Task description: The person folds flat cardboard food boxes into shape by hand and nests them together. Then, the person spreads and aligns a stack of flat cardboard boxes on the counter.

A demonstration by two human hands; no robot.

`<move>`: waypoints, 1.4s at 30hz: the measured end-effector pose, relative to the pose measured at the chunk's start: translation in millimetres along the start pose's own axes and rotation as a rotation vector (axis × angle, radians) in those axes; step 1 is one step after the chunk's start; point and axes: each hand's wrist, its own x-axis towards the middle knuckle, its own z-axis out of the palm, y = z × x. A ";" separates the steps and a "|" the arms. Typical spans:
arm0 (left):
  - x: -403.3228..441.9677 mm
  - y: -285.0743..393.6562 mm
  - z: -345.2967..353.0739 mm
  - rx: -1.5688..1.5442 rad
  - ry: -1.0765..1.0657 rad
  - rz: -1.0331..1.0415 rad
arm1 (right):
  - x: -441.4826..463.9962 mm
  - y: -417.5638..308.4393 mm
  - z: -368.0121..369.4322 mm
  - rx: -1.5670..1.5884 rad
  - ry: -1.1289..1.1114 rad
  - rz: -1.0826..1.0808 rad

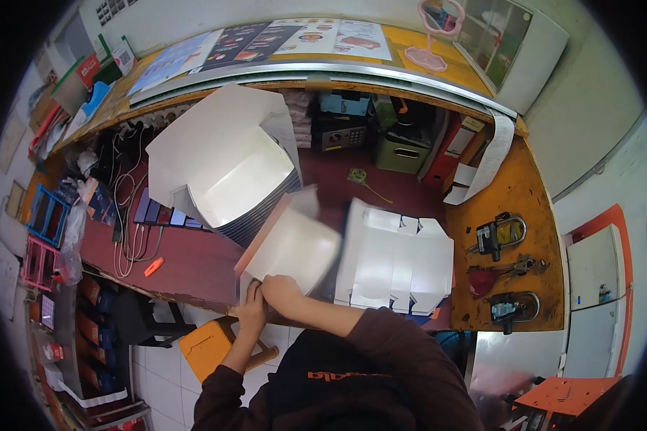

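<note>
Both hands are at the near corner of a white-lined paper food box [295, 251], partly folded and smeared by motion. My left hand [251, 310] pinches its near left corner from below. Close beside it, my right hand [283, 296] is closed on the same corner, its fingertips partly hidden. Behind the box and to its left rises a tall nested stack of folded paper boxes [246, 176], open side up. Just right of the box lies a pile of flat box blanks [370, 255] with white inner faces and creased flaps.
A tape measure [357, 174] lies behind the blanks. Padlocks [490, 243] and keys [517, 268] sit on the right wooden top. Phones [167, 215], white cables [126, 248] and an orange object [153, 266] are at left. A yellow stool [207, 348] stands below the desk edge.
</note>
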 end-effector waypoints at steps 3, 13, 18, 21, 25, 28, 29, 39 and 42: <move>1.1 11.4 5.3 -0.153 0.071 -0.098 | -6.7 32.6 -36.4 0.407 -0.130 -0.026; 9.7 41.8 20.2 -0.255 0.281 0.170 | 24.0 170.2 -43.0 0.208 0.446 0.152; 4.3 37.1 32.6 -0.308 0.265 0.190 | 19.2 162.1 -40.9 0.189 0.422 0.150; 1.1 40.7 35.0 -0.330 0.264 0.143 | 8.9 156.3 -49.7 0.237 0.436 0.200; 3.3 87.1 14.8 -0.131 0.521 0.045 | -25.8 149.0 -58.0 0.434 0.737 0.287; 27.9 132.1 15.4 -0.516 0.064 0.497 | -54.8 152.6 -55.5 0.558 1.071 0.321; 33.9 142.8 43.9 -0.587 -0.176 0.631 | -70.4 148.4 -59.9 0.846 1.119 0.361; 64.2 186.6 157.9 -0.455 -0.411 0.747 | -206.4 138.0 1.8 1.487 0.636 0.481; 98.1 182.3 141.4 -0.498 -0.811 0.625 | -218.9 127.9 32.4 1.460 0.244 0.565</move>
